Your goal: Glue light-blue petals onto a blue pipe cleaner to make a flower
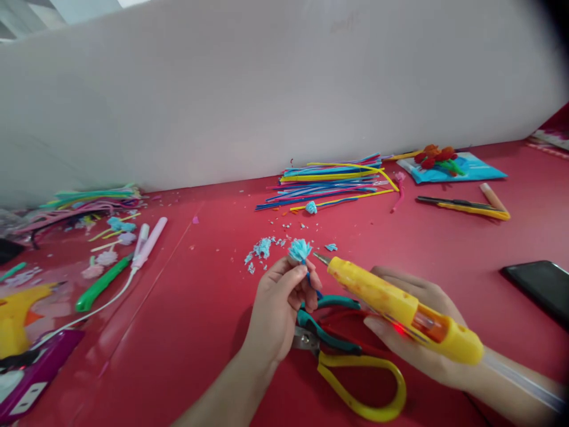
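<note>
Pinched in my left hand (pixel 284 296) is a light blue pipe-cleaner flower (pixel 300 249) on a dark blue stem. My right hand (pixel 418 320) grips a yellow hot glue gun (pixel 382 302) with a clear glue stick out of its back. The metal nozzle points at the flower from the right, a small distance from it. Pliers with teal handles (pixel 333 335) and scissors with yellow handles (pixel 395 397) lie below my hands, partly covered by them. Light blue fluff (pixel 262 248) is scattered left of the flower.
Coloured pipe cleaners (pixel 333 181) lie along the wall, with a blue pompom (pixel 311 207) in front. A blue packet (pixel 478 167), tweezers (pixel 462 204) and a black phone (pixel 540 287) are on the right. At left are a pink hair iron (pixel 149 243), a green-handled tool (pixel 104 281) and another yellow glue gun (pixel 20 314).
</note>
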Action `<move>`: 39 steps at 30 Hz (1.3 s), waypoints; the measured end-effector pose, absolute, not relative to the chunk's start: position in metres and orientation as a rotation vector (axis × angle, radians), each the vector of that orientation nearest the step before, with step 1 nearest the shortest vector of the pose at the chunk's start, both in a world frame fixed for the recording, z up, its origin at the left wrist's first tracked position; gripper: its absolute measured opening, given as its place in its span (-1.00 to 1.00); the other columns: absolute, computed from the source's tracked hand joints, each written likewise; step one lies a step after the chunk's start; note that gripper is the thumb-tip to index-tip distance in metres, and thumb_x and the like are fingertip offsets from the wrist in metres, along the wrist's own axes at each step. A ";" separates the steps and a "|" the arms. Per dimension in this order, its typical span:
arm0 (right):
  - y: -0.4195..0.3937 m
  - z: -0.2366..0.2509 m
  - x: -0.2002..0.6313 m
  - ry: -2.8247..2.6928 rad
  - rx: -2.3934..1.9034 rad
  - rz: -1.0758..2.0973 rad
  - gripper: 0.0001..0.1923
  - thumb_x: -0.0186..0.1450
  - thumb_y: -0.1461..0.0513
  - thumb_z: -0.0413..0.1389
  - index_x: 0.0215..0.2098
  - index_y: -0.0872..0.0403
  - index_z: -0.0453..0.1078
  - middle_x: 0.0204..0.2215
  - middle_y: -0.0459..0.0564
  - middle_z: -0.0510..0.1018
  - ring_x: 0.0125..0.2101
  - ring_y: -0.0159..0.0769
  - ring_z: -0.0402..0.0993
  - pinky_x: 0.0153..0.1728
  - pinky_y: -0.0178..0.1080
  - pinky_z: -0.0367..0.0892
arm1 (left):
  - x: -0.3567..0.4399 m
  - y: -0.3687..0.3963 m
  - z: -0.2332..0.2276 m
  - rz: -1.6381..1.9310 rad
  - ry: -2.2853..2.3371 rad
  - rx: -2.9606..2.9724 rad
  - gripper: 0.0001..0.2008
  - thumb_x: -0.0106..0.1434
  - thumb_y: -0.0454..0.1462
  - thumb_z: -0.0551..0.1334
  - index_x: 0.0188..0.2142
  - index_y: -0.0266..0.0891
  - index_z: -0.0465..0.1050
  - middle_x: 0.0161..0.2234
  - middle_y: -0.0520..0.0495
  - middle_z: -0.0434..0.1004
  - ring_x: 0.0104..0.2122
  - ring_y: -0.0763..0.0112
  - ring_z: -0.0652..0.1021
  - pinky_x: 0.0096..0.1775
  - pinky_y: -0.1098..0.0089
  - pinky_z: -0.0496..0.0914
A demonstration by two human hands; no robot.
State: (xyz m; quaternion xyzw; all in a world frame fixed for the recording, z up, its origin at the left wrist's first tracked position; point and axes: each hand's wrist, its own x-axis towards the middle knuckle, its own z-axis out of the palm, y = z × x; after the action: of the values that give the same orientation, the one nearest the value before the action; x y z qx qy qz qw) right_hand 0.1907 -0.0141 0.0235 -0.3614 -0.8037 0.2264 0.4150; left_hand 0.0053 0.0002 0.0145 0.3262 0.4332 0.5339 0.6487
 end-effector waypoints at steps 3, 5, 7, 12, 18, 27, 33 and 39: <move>-0.015 0.019 0.191 -2.044 -0.898 0.588 -0.86 0.18 0.33 0.07 -0.50 0.05 0.20 -0.57 -0.11 0.28 -0.60 -0.44 0.22 -0.61 -0.35 0.17 | 0.005 0.000 0.015 1.218 0.950 0.697 -0.94 0.15 -0.33 0.19 -0.45 -0.27 0.36 -0.62 0.09 0.41 -0.68 0.62 0.34 -0.61 0.60 0.24; -0.016 0.016 0.190 -2.065 -0.878 0.570 -0.87 0.16 0.33 0.08 -0.48 0.05 0.19 -0.56 -0.11 0.28 -0.60 -0.42 0.20 -0.60 -0.33 0.15 | 0.005 0.000 0.015 1.216 0.921 0.658 -0.96 0.14 -0.34 0.20 -0.44 -0.26 0.38 -0.61 0.10 0.41 -0.67 0.64 0.34 -0.59 0.60 0.25; -0.016 0.013 0.190 -2.061 -0.872 0.524 -0.87 0.16 0.33 0.07 -0.48 0.04 0.19 -0.56 -0.10 0.28 -0.59 -0.41 0.20 -0.59 -0.33 0.14 | 0.005 -0.001 0.015 1.205 0.915 0.633 -0.97 0.14 -0.34 0.22 -0.42 -0.27 0.40 -0.59 0.10 0.41 -0.66 0.64 0.35 -0.57 0.60 0.26; -0.016 0.011 0.189 -2.050 -0.905 0.434 -0.86 0.19 0.30 0.05 -0.50 0.03 0.17 -0.58 -0.13 0.25 -0.61 -0.41 0.18 -0.61 -0.34 0.10 | 0.005 -0.001 0.013 1.201 0.900 0.689 -0.91 0.18 -0.32 0.19 -0.45 -0.29 0.41 -0.60 0.07 0.42 -0.66 0.65 0.35 -0.60 0.62 0.24; -0.015 0.009 0.190 -2.102 -0.923 0.441 -0.84 0.19 0.32 0.04 -0.51 0.03 0.14 -0.59 -0.14 0.22 -0.62 -0.43 0.13 -0.61 -0.33 0.06 | 0.007 -0.002 0.013 1.186 0.885 0.669 -0.91 0.18 -0.34 0.19 -0.45 -0.29 0.39 -0.64 0.12 0.38 -0.70 0.65 0.38 -0.65 0.63 0.24; -0.014 0.012 0.191 -2.159 -0.933 0.358 -0.80 0.22 0.28 0.02 -0.54 0.02 0.11 -0.63 -0.15 0.21 -0.64 -0.43 0.13 -0.62 -0.34 0.05 | 0.010 -0.003 0.016 1.162 0.900 0.658 -0.90 0.15 -0.30 0.23 -0.46 -0.30 0.38 -0.64 0.11 0.38 -0.73 0.64 0.38 -0.68 0.62 0.25; -0.014 0.010 0.193 -2.162 -0.935 0.358 -0.79 0.21 0.29 0.03 -0.53 0.02 0.10 -0.62 -0.17 0.17 -0.64 -0.45 0.09 -0.63 -0.35 0.03 | 0.010 -0.003 0.016 1.160 0.888 0.648 -0.90 0.17 -0.31 0.21 -0.45 -0.30 0.39 -0.63 0.10 0.40 -0.72 0.64 0.40 -0.68 0.63 0.26; -0.014 0.009 0.194 -2.205 -0.947 0.368 -0.77 0.20 0.32 0.04 -0.53 0.02 0.06 -0.61 -0.17 0.15 -0.63 -0.44 0.08 -0.61 -0.33 0.01 | 0.011 -0.003 0.018 1.157 0.841 0.623 -0.88 0.20 -0.35 0.18 -0.47 -0.31 0.38 -0.64 0.11 0.40 -0.73 0.65 0.41 -0.69 0.65 0.26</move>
State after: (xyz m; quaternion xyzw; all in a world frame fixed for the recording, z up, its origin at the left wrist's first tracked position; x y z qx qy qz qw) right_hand 0.1943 -0.0142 0.0089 -0.3653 -0.8511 0.1419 0.3494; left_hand 0.0108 -0.0030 0.0178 0.2809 0.3792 0.5217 0.7108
